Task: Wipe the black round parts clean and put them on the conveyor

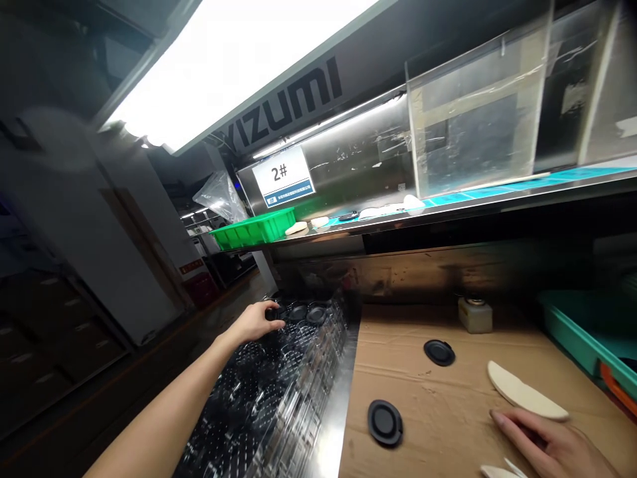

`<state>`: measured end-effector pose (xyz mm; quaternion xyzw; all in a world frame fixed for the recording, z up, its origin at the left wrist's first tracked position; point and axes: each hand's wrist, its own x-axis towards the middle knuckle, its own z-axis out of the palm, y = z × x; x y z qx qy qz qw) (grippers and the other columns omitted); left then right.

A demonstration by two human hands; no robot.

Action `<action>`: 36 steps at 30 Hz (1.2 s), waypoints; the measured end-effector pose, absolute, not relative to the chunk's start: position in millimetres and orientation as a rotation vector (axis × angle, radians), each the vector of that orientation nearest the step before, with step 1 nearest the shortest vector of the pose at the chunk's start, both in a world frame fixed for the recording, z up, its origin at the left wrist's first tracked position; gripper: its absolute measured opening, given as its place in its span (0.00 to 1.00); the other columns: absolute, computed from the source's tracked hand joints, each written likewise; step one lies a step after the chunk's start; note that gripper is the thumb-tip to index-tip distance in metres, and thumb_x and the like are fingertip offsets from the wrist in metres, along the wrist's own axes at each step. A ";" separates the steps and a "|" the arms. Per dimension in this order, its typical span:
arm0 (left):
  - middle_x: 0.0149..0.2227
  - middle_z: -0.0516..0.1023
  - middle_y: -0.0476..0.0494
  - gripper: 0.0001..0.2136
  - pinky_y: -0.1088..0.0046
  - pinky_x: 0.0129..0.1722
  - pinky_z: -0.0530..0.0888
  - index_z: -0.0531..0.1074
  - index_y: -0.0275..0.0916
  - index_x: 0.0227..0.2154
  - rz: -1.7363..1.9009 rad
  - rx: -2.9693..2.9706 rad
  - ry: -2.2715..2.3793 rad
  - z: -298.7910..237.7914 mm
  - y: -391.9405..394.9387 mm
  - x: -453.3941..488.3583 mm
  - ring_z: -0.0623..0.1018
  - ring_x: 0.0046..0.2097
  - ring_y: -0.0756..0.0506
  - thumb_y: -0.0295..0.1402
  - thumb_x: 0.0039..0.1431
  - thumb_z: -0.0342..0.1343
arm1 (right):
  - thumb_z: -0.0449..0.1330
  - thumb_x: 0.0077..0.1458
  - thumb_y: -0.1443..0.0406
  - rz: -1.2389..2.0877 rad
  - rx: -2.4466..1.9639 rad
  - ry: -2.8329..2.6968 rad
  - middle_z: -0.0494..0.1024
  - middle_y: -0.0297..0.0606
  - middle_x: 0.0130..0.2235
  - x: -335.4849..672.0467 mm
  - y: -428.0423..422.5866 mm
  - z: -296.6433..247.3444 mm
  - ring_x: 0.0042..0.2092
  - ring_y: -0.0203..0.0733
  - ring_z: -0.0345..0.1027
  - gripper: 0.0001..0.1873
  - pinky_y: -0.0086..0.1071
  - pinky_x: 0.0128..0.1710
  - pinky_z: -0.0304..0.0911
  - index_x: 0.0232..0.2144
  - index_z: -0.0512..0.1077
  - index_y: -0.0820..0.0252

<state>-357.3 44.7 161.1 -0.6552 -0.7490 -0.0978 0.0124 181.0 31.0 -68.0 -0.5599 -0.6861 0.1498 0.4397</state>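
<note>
My left hand (256,320) reaches over the stack of clear plastic trays (298,392), thumb and fingers closed around the edge of a black round lid (273,312). More black lids (316,313) sit in the top tray's pockets beside it. On the cardboard, my right hand (557,441) has its fingers curled; what they hold, if anything, is hidden. Just above it lies a cream half-moon piece (527,393), and a second pale piece (497,472) shows at the bottom edge. Two loose black lids (385,423) rest on the cardboard (423,392), one farther back.
A small squat container (475,315) stands at the back of the cardboard. To the right is a teal bin (572,332) with an orange item (617,388) at its side. Above runs a shelf (448,211) with a green tray (253,229) and pale pieces.
</note>
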 end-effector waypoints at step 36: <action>0.63 0.59 0.34 0.32 0.60 0.58 0.61 0.62 0.37 0.59 -0.063 -2.616 -1.886 34.1 135.7 -21.0 0.64 0.61 0.34 0.51 0.56 0.47 | 0.46 0.64 0.60 0.192 -1.408 -1.856 0.74 0.36 0.30 188.2 24.5 -24.7 0.35 0.38 0.64 0.18 0.30 0.35 0.51 0.29 0.72 0.57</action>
